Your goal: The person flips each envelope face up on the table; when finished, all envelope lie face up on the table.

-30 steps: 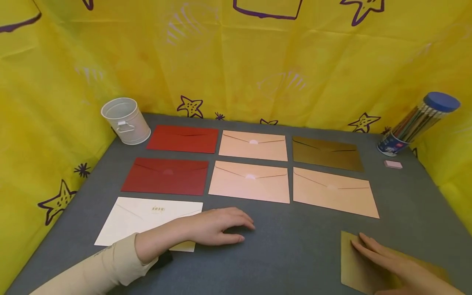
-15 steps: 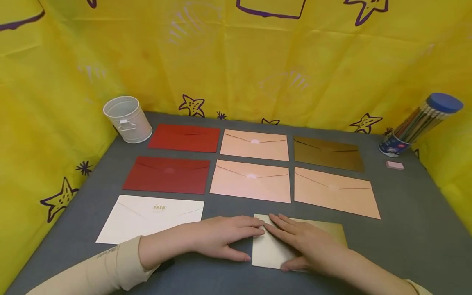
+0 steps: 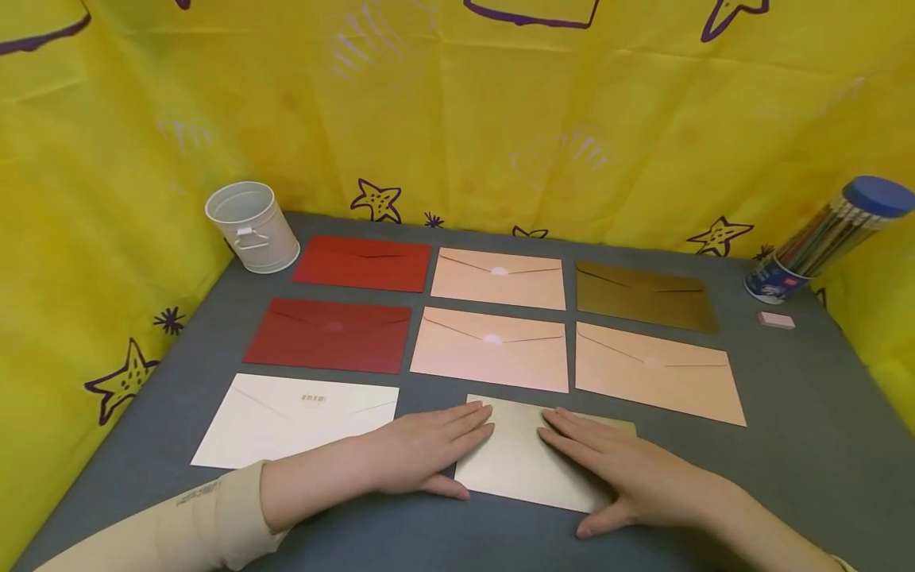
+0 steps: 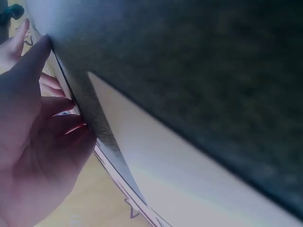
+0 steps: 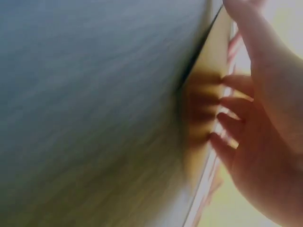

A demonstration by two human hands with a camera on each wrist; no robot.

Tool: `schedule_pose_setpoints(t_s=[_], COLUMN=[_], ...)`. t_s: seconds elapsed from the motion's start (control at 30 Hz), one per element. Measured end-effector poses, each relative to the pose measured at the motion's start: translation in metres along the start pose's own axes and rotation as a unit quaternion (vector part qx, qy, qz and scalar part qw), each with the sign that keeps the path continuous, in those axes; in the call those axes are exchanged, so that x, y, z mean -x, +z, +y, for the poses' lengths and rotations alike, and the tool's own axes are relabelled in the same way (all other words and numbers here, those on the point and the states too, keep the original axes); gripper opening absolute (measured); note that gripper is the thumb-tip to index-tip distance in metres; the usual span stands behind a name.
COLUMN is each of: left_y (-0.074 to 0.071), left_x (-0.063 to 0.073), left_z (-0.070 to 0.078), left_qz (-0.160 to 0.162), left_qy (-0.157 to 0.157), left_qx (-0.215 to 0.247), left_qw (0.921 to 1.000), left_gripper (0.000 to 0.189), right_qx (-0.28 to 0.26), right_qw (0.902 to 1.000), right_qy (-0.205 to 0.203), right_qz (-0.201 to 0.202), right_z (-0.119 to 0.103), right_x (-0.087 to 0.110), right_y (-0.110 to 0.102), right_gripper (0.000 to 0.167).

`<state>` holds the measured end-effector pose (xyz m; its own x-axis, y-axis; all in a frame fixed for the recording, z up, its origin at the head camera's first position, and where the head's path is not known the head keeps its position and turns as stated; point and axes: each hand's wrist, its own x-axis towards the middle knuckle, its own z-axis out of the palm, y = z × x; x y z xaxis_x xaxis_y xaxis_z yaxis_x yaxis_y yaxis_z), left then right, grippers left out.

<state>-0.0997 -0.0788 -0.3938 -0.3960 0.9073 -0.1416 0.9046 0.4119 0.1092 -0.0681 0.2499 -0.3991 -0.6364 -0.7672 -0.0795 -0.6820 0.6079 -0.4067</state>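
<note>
A pale gold envelope [image 3: 525, 453] lies flat on the grey table, in front of the lower pink envelope [image 3: 493, 349]. Across its left edge, my left hand [image 3: 422, 449] rests with straight fingertips on the paper and the thumb near its lower left corner. My right hand [image 3: 629, 469] lies over its right part, fingers extended, covering much of that end. In the right wrist view the fingertips of the right hand [image 5: 265, 127] meet the envelope [image 5: 203, 99]. A white envelope [image 3: 307, 417] lies left of the left hand, its lower edge partly behind the forearm.
Farther back are a red envelope [image 3: 363, 264], a dark red one [image 3: 327, 335], a second pink one [image 3: 498, 278], a peach one [image 3: 661, 373] and a brown-gold one [image 3: 643, 295]. A white bucket [image 3: 257, 230], a pencil tub [image 3: 779, 274] and an eraser [image 3: 776, 320] stand near the edges.
The gold envelope has slid leftward from the right side of the table under my right hand. My left hand has come onto its left edge.
</note>
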Motion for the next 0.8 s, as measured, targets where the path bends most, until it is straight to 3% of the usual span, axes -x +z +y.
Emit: schedule_pose_setpoints(t_s=[0.17, 0.3, 0.53, 0.8], left_y=[0.0, 0.0, 0.002, 0.007], left_x=[0.005, 0.006, 0.007, 0.009], left_z=[0.0, 0.0, 0.0, -0.003], left_qz=[0.007, 0.024, 0.067, 0.119], left_qy=[0.005, 0.024, 0.068, 0.106], left_qx=[-0.056, -0.1, -0.198, -0.229], left_qw=[0.9984, 0.9944, 0.9755, 0.9604], left_gripper=[0.07, 0.067, 0.063, 0.054], right_qx=[0.027, 0.072, 0.106, 0.132], right_qw=[0.9993, 0.9966, 0.9938, 0.9892], right_qy=[-0.005, -0.007, -0.026, -0.047], right_qz=[0.025, 0.038, 0.021, 0.043], right_z=[0.014, 0.019, 0.015, 0.013], right_x=[0.029, 0.04, 0.039, 0.037], right_y=[0.001, -0.004, -0.01, -0.004], right_gripper=[0.097, 0.1, 0.102, 0.097])
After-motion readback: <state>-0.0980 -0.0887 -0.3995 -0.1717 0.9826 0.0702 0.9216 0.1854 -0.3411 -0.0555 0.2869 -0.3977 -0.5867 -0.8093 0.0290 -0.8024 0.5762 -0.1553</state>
